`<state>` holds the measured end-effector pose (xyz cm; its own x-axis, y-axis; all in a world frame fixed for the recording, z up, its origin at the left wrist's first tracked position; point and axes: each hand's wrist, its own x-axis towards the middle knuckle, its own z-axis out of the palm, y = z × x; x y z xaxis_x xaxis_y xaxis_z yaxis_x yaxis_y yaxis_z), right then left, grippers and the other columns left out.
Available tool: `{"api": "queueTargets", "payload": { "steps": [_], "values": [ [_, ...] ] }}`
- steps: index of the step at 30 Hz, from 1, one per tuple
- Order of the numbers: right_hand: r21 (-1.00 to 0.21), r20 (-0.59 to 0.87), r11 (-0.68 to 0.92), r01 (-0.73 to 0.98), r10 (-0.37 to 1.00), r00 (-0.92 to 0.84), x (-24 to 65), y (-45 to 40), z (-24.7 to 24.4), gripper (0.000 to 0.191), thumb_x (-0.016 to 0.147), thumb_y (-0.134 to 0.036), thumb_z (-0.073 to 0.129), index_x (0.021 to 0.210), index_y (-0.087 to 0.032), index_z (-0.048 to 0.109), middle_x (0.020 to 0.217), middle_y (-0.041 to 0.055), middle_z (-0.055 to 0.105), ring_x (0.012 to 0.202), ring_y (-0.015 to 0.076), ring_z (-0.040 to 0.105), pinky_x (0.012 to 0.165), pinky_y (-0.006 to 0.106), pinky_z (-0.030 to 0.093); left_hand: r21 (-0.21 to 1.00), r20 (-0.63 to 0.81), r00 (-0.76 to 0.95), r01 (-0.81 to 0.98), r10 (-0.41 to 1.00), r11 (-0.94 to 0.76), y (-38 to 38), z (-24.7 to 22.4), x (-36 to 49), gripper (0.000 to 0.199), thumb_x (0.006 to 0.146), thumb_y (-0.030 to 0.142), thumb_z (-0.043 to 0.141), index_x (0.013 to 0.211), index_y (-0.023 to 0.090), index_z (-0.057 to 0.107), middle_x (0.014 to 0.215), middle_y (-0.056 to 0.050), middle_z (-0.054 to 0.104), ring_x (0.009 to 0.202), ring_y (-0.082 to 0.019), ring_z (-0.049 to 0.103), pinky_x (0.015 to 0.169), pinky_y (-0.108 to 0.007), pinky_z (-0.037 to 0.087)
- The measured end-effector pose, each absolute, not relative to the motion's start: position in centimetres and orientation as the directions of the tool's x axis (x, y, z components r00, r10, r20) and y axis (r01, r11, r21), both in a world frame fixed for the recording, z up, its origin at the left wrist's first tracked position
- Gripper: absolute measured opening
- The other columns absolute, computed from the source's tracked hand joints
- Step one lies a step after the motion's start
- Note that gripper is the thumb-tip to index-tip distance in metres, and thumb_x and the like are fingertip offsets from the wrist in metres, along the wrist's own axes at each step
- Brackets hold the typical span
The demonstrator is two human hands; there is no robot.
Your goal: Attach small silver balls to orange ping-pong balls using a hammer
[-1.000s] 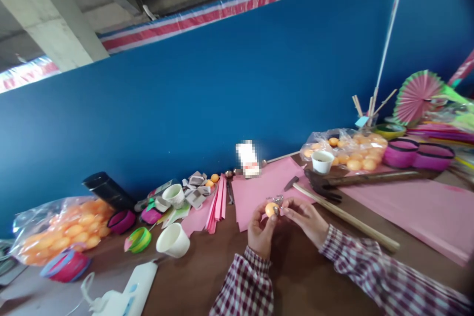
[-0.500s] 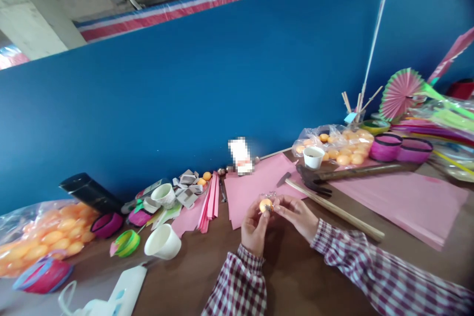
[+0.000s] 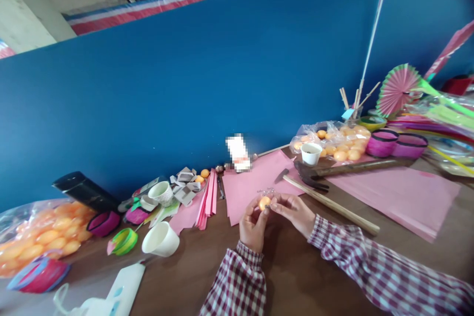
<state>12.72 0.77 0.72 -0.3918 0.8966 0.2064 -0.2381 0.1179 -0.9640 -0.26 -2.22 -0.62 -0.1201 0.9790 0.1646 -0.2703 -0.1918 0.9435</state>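
Observation:
Between thumb and fingers, my left hand grips an orange ball just above the table's front part. From the right, my right hand pinches a small dark piece against the ball's side; its exact kind is too small to make out. Behind my fingers, small shiny bits lie on a pink paper sheet. A hammer with a pale wooden handle rests to the right of my right hand, its head on the paper.
A second hammer lies farther right, near a white cup and a bag of orange balls. At left are an empty-looking paper cup, a power strip, pink folded strips and another bag of balls.
The view has shifted slightly, so everything sits a little more to the left and higher. Both hands stay at the orange ball, with only small finger movement.

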Motion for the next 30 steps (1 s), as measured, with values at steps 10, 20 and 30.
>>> {"api": "queueTargets", "payload": {
  "steps": [10,20,30],
  "values": [
    [-0.964,0.201,0.105,-0.244,0.889,-0.412,12.77,0.75,0.78,0.021,0.072,-0.034,0.058,0.065,-0.014,0.054,0.083,0.0032,0.058,0.077,0.0133,0.053,0.073,0.026,0.042,0.954,0.171,-0.142,-0.225,0.975,-0.2,-2.08,-1.23,-0.46,0.038,0.067,0.025,0.061,0.103,0.015,0.055,0.099,-0.01,0.063,0.091,-0.021,0.058,0.08,-0.036,0.047],
    [-0.977,0.173,0.101,-0.19,0.894,-0.414,12.94,0.74,1.06,0.025,0.07,-0.038,0.058,0.064,-0.014,0.055,0.078,0.003,0.058,0.075,0.0139,0.052,0.072,0.027,0.042,0.955,0.172,-0.123,-0.221,0.977,-0.196,-2.22,-0.81,-0.4,0.041,0.067,0.027,0.061,0.105,0.014,0.055,0.099,-0.011,0.063,0.094,-0.023,0.057,0.082,-0.037,0.046],
    [-0.971,0.17,0.076,-0.227,0.886,-0.431,13.02,0.8,1.1,0.022,0.07,-0.034,0.059,0.063,-0.014,0.055,0.075,0.0015,0.057,0.074,0.0129,0.051,0.072,0.026,0.04,0.947,0.193,-0.103,-0.24,0.976,-0.212,-2.3,-0.61,-0.42,0.038,0.068,0.023,0.06,0.105,0.015,0.054,0.102,-0.01,0.062,0.095,-0.022,0.057,0.082,-0.036,0.046]
  ]
}}
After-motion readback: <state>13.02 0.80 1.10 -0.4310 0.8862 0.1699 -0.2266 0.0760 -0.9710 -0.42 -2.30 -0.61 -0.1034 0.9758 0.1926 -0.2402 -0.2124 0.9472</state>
